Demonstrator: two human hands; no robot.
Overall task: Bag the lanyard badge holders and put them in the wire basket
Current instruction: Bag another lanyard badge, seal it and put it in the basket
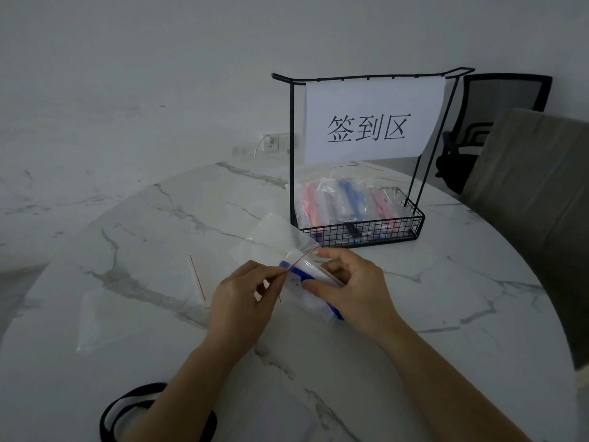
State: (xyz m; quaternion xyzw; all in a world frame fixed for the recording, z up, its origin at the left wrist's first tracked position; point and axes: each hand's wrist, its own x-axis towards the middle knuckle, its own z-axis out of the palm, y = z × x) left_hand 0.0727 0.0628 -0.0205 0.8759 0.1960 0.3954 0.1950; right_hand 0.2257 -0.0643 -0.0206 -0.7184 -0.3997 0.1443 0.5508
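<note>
Nearby, spare bag; wire basket beyond (left hand, right hand both pinching zip bag)

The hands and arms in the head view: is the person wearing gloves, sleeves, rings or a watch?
No. The left hand and the right hand are bare: no gloves, and no rings show on the visible fingers. The left forearm and the right forearm are uncovered down to the picture's lower edge, so no sleeve is in view. No watch or bracelet shows on either wrist.
</note>
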